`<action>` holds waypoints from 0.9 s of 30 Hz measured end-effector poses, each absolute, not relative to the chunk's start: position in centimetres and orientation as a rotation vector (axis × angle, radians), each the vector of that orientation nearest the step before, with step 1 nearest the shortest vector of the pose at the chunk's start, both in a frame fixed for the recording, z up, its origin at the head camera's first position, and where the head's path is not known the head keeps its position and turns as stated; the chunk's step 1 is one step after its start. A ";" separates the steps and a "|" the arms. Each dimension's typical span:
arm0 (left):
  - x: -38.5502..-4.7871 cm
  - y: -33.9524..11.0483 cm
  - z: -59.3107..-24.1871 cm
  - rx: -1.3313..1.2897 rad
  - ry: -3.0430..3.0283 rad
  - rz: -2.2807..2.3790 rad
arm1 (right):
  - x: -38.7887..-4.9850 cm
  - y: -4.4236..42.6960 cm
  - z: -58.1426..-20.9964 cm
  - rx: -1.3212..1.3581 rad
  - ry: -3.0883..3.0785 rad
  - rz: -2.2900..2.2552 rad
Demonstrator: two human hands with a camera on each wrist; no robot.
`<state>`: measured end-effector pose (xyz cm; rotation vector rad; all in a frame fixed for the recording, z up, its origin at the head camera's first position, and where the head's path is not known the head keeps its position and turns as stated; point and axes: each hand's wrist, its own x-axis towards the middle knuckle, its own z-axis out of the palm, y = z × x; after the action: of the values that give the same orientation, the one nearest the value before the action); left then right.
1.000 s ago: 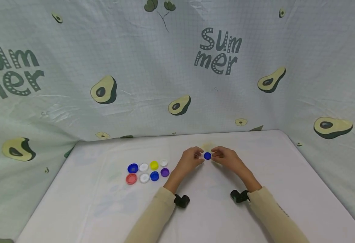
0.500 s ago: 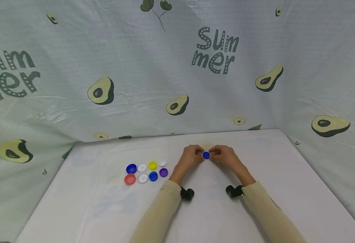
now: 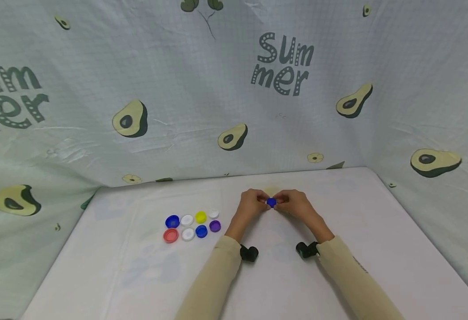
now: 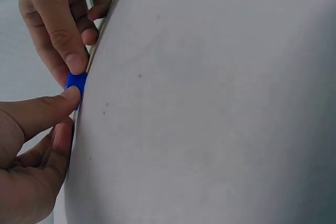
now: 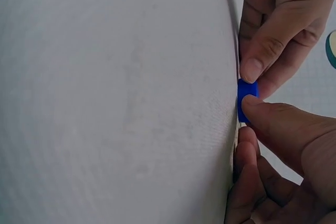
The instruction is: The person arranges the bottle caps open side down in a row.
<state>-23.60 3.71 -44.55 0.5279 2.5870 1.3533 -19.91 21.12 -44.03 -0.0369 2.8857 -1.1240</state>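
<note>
A small blue bottle cap (image 3: 271, 202) is held between both hands toward the back of the table. My left hand (image 3: 252, 205) pinches its left side, and my right hand (image 3: 296, 205) pinches the right. In the left wrist view the thumbs of both hands press on the blue cap (image 4: 76, 81), whose side faces the camera. From the right wrist, too, the cap (image 5: 246, 98) shows between the two thumbs; the fingers behind it are partly hidden.
Left of the hands lie caps in two rows: dark blue (image 3: 172, 222), yellow (image 3: 200, 217), red (image 3: 170, 235), purple (image 3: 215, 226), another blue (image 3: 201, 231) and several white ones (image 3: 188, 234). The white table (image 3: 138, 275) meets a printed cloth backdrop (image 3: 186, 146) behind and at the sides.
Both hands have closed in on the blue cap and now pinch it from either side. The cap has tilted from showing its round face to a more side-on look.
</note>
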 end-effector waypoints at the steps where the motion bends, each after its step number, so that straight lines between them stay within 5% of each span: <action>1: -23.6 3.7 -44.5 0.527 2.586 1.356 | -19.9 21.2 -44.0 -0.043 2.890 -1.124; 27: -23.2 2.5 -45.1 0.580 2.510 1.509 | -20.4 22.4 -43.8 -0.172 2.790 -1.228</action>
<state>-23.25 2.52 -45.09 0.5797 2.5099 1.5093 -20.44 22.39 -43.80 -0.1723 2.7902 -1.2279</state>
